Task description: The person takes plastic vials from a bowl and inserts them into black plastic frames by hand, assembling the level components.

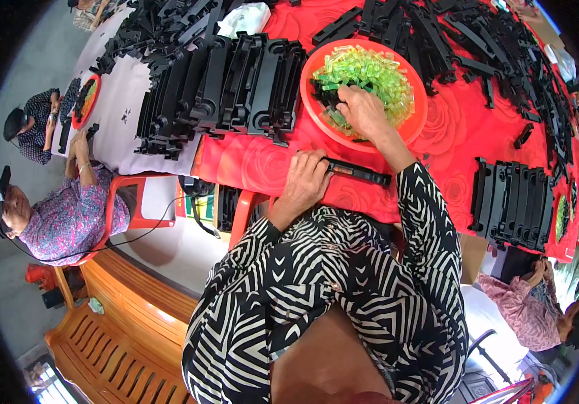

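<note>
My left hand is closed round one end of a long black plastic part, which lies sideways at the near edge of the red-covered table. A small orange patch shows in its slot. Beyond it stands a round orange-red tray heaped with small translucent yellow-green pieces. Small black pieces lie at the tray's left side. My right hand reaches into the tray, its fingers pinched together among the pieces. What its fingertips hold, if anything, is hidden.
Rows of black parts stand left of the tray, and another row sits at the right. A loose heap covers the far side. People sit at left and right. A wooden bench stands at the lower left.
</note>
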The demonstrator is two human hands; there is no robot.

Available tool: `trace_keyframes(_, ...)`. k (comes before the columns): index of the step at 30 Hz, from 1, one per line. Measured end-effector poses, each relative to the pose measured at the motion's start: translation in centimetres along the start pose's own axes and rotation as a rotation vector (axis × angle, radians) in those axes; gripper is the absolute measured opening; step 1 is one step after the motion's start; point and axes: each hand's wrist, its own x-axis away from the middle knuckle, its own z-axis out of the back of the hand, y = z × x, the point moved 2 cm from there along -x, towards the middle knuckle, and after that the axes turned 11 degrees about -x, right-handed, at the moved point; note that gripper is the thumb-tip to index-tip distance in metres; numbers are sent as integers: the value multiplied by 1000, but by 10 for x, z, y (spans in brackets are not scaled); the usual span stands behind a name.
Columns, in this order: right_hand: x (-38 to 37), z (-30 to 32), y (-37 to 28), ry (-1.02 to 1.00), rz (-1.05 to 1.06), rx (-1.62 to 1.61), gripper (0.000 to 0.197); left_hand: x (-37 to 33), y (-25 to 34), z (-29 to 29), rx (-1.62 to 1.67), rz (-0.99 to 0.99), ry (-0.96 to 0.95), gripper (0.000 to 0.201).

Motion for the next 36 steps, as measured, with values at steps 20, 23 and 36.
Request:
trace_keyframes(20, 56, 41, 5, 431, -170, -825, 8, -2, 6, 14, -11, -40, 113, 39)
trace_keyframes(23, 71, 42, -10, 385, -244, -987, 7, -5, 7, 22, 127, 102, 126, 41)
trace_keyframes(36, 118, 29, -37, 193, -360, -1113, 10, -29, 16, 5, 1444, 692, -20, 22)
